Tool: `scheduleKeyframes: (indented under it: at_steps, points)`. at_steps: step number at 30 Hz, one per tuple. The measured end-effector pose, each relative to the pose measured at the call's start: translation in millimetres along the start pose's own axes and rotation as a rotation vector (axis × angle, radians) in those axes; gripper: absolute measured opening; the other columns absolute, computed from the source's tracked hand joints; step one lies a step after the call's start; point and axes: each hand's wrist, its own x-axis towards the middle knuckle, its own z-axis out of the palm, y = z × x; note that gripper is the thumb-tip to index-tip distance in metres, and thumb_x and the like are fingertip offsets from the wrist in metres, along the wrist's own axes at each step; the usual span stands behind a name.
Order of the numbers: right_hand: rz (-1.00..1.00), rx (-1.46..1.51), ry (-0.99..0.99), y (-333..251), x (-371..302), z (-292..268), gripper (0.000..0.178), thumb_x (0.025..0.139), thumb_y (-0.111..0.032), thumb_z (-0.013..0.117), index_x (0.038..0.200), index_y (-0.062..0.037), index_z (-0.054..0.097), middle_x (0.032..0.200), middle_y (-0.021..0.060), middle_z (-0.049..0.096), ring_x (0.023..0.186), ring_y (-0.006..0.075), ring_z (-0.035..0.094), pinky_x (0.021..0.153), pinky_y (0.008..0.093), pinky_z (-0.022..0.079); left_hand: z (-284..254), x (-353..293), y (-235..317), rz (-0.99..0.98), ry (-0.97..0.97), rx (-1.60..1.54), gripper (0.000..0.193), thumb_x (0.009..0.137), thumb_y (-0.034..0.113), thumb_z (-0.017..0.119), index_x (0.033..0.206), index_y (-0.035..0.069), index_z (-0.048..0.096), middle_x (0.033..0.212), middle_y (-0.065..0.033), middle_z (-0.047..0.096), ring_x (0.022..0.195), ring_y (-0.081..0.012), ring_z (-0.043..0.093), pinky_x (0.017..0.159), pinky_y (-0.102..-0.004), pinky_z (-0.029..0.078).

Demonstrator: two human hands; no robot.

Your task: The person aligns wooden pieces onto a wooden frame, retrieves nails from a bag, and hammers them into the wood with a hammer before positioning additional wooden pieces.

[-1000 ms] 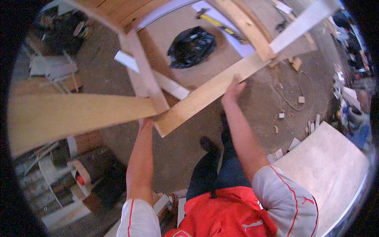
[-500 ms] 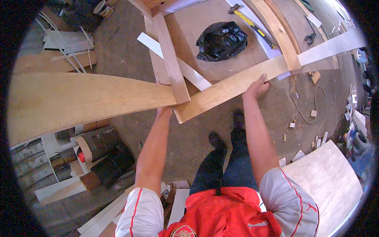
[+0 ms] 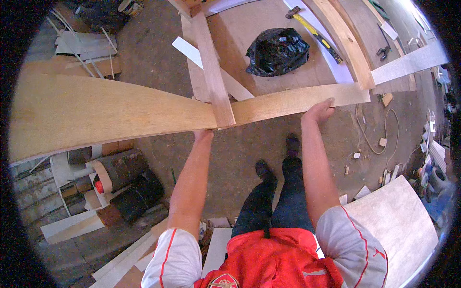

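A pale wooden board lies across the front of a wooden frame, its left end meeting a narrow wooden crosspiece. My right hand grips its lower edge near the right end, thumb along the edge and the other fingers hidden behind. On the left, a wide wooden board runs up to the same crosspiece. My left hand holds the underside at this joint; the boards hide most of its fingers.
Inside the frame lie a black plastic bag and a yellow-handled hammer. A wooden rail bounds it on the right. Cord and wood scraps lie on the floor at right. A pale panel stands near my right arm.
The right-hand board has swung: its left end has risen to the crosspiece and its right end has dropped in front of the rail, so it now lines up with the wide board.
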Motion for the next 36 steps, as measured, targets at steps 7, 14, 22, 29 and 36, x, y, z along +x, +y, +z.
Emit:
scheduleKeyframes:
  at_steps: [7, 14, 22, 29, 36]
  points:
    - [-0.163, -0.466, 0.047, -4, 3, 4, 0.06, 0.107, -0.046, 0.045, 0.111, 0.0109, 0.063, 0.105, 0.0342, 0.068, 0.102, 0.0511, 0.066, 0.088, 0.0551, 0.051, 7, -7, -9, -0.034, 0.139, 0.007, 0.052, 0.106, 0.05, 0.047, 0.146, 0.016, 0.045, 0.128, -0.0062, 0.061, 0.117, -0.027, 0.061, 0.104, -0.0494, 0.051]
    - [-0.482, -0.566, -0.308, -16, 24, -21, 0.066, 0.098, -0.061, 0.054, 0.105, 0.003, 0.069, 0.099, 0.0274, 0.072, 0.1, 0.0466, 0.068, 0.086, 0.0552, 0.048, -13, 1, -26, -0.101, 0.126, -0.144, 0.049, 0.105, 0.053, 0.049, 0.139, 0.019, 0.053, 0.129, -0.0065, 0.063, 0.118, -0.0288, 0.061, 0.106, -0.0509, 0.049]
    - [-1.61, -0.683, -1.285, -50, -85, -24, 0.077, 0.072, -0.057, 0.083, 0.137, -0.0197, 0.064, 0.143, 0.0126, 0.058, 0.134, 0.0373, 0.052, 0.116, 0.0534, 0.037, 10, -8, -26, -0.077, 0.257, -0.03, 0.048, 0.103, 0.058, 0.048, 0.131, 0.02, 0.058, 0.124, -0.0046, 0.066, 0.117, -0.0297, 0.061, 0.106, -0.0525, 0.048]
    - [-1.6, -0.828, -1.59, -13, -81, 2, 0.066, 0.075, -0.059, 0.076, 0.136, -0.0349, 0.066, 0.145, 0.0084, 0.055, 0.136, 0.0316, 0.048, 0.117, 0.05, 0.034, -8, 6, -31, -0.093, 0.157, -0.139, 0.05, 0.103, 0.058, 0.049, 0.135, 0.019, 0.055, 0.124, -0.0037, 0.064, 0.116, -0.0295, 0.062, 0.107, -0.0536, 0.047]
    - [-1.758, -0.7, -1.484, -7, -73, 2, 0.056, 0.079, -0.06, 0.072, 0.128, -0.0334, 0.072, 0.139, 0.0071, 0.057, 0.128, 0.0329, 0.052, 0.111, 0.0505, 0.04, 8, -8, -28, -0.008, 0.097, -0.11, 0.048, 0.102, 0.051, 0.054, 0.137, 0.018, 0.053, 0.123, -0.0049, 0.065, 0.113, -0.0275, 0.064, 0.1, -0.0495, 0.054]
